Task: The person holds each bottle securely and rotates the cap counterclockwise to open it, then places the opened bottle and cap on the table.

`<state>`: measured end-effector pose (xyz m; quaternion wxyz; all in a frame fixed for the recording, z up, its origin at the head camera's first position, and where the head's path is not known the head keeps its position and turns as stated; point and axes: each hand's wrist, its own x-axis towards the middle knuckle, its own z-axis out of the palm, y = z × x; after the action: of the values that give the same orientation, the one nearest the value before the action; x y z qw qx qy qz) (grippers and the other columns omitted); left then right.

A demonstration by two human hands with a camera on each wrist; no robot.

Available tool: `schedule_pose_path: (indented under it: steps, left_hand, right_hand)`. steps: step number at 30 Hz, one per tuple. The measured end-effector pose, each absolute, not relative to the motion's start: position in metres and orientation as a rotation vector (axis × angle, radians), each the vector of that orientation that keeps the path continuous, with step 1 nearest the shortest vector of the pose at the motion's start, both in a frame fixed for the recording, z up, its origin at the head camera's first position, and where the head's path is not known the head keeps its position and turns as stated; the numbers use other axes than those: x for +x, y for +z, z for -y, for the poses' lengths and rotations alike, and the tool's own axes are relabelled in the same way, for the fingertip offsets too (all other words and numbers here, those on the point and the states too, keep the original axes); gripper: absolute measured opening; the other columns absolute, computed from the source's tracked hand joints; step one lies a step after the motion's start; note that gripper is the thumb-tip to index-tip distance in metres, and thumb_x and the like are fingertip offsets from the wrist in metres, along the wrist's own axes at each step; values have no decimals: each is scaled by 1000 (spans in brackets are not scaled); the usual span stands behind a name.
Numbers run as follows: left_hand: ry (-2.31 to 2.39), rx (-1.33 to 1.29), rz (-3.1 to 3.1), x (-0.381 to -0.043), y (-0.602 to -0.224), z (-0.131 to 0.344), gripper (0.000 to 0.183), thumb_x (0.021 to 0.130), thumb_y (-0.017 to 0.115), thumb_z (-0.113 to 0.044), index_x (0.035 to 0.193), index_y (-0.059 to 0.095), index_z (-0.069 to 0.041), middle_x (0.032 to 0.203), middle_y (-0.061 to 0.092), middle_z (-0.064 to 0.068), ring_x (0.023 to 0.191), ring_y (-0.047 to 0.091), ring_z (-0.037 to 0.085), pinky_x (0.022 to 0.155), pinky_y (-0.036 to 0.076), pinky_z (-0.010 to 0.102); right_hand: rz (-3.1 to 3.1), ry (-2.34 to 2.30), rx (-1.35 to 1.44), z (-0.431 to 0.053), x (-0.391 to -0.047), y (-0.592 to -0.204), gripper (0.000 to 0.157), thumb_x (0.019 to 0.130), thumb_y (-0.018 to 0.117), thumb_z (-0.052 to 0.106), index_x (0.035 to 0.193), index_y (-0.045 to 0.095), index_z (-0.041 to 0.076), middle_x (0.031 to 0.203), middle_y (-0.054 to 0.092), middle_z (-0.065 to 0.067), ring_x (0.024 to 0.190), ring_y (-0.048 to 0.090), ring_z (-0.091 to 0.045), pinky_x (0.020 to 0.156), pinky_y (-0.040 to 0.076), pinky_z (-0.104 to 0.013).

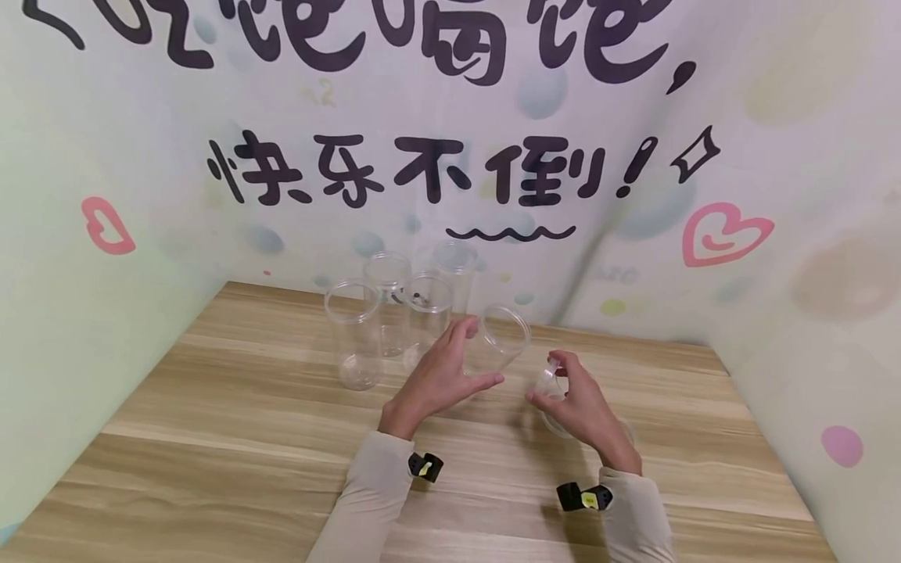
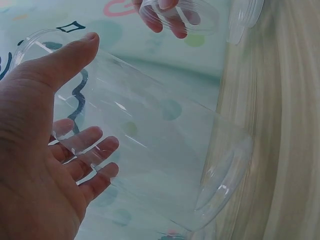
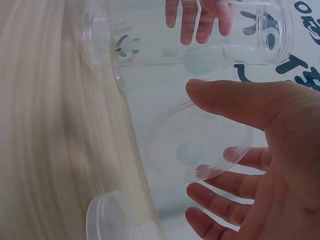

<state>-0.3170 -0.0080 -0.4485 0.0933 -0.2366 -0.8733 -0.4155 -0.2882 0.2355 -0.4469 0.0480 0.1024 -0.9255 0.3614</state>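
Note:
My left hand (image 1: 442, 374) grips a clear plastic jar (image 2: 155, 125) around its side, thumb on one side and fingers on the other. The jar leans with its open mouth (image 1: 508, 328) up and to the right. In my right hand (image 1: 581, 400), a clear round lid (image 3: 200, 142) is pinched by its edge between thumb and fingers. This lid is apart from the jar, a short way to its right. On the table below the right hand lie more clear lids (image 3: 111, 220), partly hidden by that hand in the head view.
Several clear open jars stand upright left of and behind my left hand, among them a front-left jar (image 1: 355, 348) and a back jar (image 1: 457, 274). The wood-grain table (image 1: 211, 438) meets a printed wall (image 1: 394, 227) at the back, with side walls left and right.

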Motion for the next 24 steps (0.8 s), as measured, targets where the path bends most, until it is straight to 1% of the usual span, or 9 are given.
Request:
schedule_pose_path:
  steps: [12,19,24]
  left_hand:
    - [-1268,-688,2589,-317,-449,9,92,81,80,-45,150,32,-9,142,50,11,130,52,26,105,45,43]
    - [-1302,-667,2604,-317,-450,10,92,81,79,-46,150,30,-9,142,50,10,130,51,26,106,44,43]
    - [-1332,-651,2605,-316,-448,11,91,82,79,-44,150,29,-10,142,50,12,129,52,28,106,45,45]
  right_hand:
    - [2823,1089,294,-233,-291,-452,70,81,81,16,137,43,-1,133,55,-23,119,56,-39,88,51,-53]
    - [2829,1095,274,-230,-292,-453,70,81,81,16,137,42,-1,134,54,-25,119,55,-39,88,52,-52]
    - [2834,1112,260,-229,-292,-453,71,81,81,15,138,41,-1,136,53,-26,120,54,-39,89,52,-51]
